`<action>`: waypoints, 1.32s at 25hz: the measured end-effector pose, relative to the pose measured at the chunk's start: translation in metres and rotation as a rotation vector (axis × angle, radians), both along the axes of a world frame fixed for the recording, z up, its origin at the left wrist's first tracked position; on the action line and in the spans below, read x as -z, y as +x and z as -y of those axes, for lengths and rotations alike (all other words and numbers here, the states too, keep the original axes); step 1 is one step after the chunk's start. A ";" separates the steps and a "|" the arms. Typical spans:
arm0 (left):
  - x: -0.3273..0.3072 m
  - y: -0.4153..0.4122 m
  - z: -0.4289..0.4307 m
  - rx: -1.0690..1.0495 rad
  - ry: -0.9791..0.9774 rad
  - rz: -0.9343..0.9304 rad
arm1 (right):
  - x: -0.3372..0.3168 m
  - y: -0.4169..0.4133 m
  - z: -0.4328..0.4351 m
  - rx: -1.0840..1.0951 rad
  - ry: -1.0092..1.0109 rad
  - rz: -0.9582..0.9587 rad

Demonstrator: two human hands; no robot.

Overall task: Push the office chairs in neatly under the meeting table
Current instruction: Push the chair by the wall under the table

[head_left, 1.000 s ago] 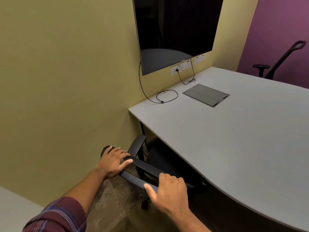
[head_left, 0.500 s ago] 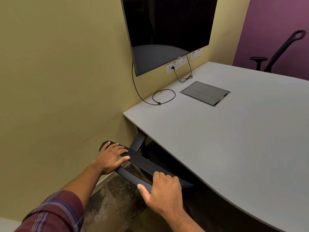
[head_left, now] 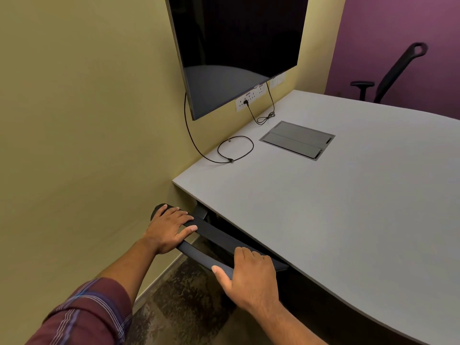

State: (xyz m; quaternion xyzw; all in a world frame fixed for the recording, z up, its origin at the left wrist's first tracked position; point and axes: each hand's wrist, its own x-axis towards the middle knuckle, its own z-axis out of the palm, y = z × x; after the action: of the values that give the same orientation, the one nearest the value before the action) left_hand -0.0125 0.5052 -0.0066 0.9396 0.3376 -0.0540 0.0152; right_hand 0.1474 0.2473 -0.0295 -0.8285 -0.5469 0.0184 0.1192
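Note:
A black office chair stands at the near left corner of the grey meeting table. Only the top of its backrest shows; the seat is hidden under the tabletop. My left hand lies over the left end of the backrest top, fingers wrapped on it. My right hand grips the same top edge further right, close to the table's edge. A second black chair stands at the far side of the table, against the purple wall.
A yellow wall runs close along the left of the chair. A dark screen hangs above the table with cables lying on the tabletop. A grey cable hatch is set into the table. Patterned carpet lies below.
The chair has slid further under the table: its armrest and seat, visible before, are now hidden below the tabletop. Both hands stayed on the backrest and moved forward with it.

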 end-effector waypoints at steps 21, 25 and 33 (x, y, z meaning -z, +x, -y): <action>0.015 0.012 -0.126 0.128 0.016 0.100 | -0.002 -0.021 -0.095 0.139 0.024 -0.008; 0.011 0.017 -0.122 0.163 0.015 0.066 | -0.006 -0.015 -0.082 0.111 0.039 -0.045; -0.006 0.058 -0.087 0.232 -0.138 -0.039 | 0.019 0.053 0.014 0.274 0.003 -0.165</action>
State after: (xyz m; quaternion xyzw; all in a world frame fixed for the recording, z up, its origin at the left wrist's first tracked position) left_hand 0.0454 0.5920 -0.0004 0.9678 0.2225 -0.0966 0.0668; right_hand 0.2006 0.2338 -0.0482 -0.8908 -0.4170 0.0691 0.1666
